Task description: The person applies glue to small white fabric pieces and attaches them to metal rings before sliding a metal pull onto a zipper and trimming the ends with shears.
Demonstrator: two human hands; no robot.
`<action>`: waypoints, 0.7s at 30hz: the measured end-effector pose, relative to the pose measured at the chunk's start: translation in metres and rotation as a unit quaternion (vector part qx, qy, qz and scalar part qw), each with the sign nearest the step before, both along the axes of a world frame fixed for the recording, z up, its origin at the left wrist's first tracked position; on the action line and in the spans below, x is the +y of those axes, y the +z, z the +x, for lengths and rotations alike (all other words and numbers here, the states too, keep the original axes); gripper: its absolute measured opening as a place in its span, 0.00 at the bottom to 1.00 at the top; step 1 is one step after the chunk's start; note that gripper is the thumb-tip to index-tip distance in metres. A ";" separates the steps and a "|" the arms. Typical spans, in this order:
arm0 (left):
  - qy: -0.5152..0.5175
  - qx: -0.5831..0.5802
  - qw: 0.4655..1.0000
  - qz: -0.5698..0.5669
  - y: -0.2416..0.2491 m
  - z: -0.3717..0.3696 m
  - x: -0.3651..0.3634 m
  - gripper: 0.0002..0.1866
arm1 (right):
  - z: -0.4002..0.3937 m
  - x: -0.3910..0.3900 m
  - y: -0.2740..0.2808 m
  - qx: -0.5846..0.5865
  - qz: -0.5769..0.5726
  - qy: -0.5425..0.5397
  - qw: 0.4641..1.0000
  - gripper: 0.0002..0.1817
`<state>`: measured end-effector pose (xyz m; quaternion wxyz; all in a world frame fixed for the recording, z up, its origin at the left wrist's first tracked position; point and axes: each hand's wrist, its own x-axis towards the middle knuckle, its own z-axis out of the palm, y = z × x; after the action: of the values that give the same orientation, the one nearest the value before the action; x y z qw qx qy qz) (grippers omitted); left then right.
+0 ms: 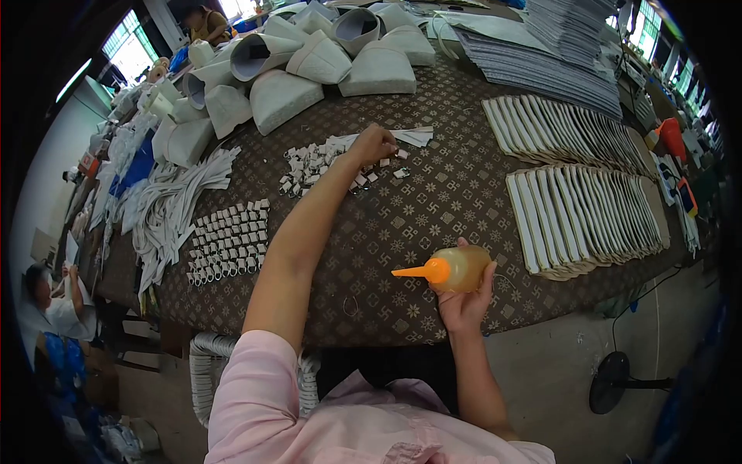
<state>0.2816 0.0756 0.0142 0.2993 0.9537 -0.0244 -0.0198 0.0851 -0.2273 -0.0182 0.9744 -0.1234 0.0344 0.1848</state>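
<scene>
My right hand (pixel 468 305) is wrapped round a squeeze bottle (pixel 468 268) of yellowish liquid, probably glue. The bottle lies tilted on its side, its orange nozzle pointing left. Stretched far across the table, my left hand (pixel 374 145) has its fingers drawn together at the right edge of a loose pile of small white tabs with metal rings (pixel 309 164). Whatever its fingertips grip is hidden. A few single tabs (pixel 401 173) lie just right of it, and flat white strips (pixel 417 136) lie behind. Other tabs stand in neat rows (pixel 229 238) at the left.
White curved shells (pixel 313 58) are heaped at the back. Two rows of white-edged padded pieces (pixel 587 220) stand at the right, below a stack of grey sheets (pixel 533 46). White straps (pixel 170 201) hang over the left edge. A person (pixel 58 298) sits at far left, another at the back.
</scene>
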 end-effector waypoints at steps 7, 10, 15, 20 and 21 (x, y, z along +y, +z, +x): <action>0.009 -0.163 0.983 0.078 -0.018 0.002 -0.013 0.08 | -0.001 0.001 0.003 -0.016 -0.013 0.004 1.000 0.34; 0.043 -0.204 0.977 0.047 0.004 -0.005 -0.030 0.08 | 0.001 -0.002 -0.001 -0.027 -0.001 0.009 1.000 0.34; 0.103 -0.201 0.956 -0.186 0.042 -0.075 -0.031 0.11 | 0.000 -0.008 0.001 -0.054 0.060 0.036 0.996 0.36; 0.097 -0.053 0.957 -0.269 0.029 -0.180 -0.028 0.13 | 0.002 -0.005 -0.002 0.017 0.069 -0.009 0.997 0.38; 0.097 -0.051 0.957 -0.270 0.024 -0.195 -0.031 0.13 | 0.002 -0.002 0.003 0.041 0.051 -0.043 0.997 0.38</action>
<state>0.0871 0.0447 0.0378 0.5440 0.8351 0.0487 0.0651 0.0868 -0.2295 -0.0154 0.9842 -0.0646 0.0699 0.1490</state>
